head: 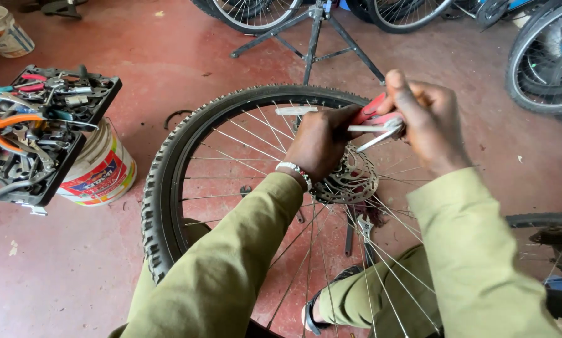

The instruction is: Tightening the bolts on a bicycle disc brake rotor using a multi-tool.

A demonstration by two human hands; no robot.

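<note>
Fingers (390, 103) seemingly around red multi-tool (375, 117)

Two bare hands, the left hand (318, 144) and right hand (428, 122), are sharing one red folding hex-key set (373, 119) over one knobby-tyred spoked bicycle wheel (168, 188). One black plastic tool tray (74, 156) is sitting atop one white labelled plastic bucket (102, 169).

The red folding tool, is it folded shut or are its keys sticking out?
Spread open: several silver keys fan out of the red folding tool, held between the left hand and right hand.

White bucket (99, 169) at left — red, blue, yellow label (96, 178) — under tool tray.
</note>
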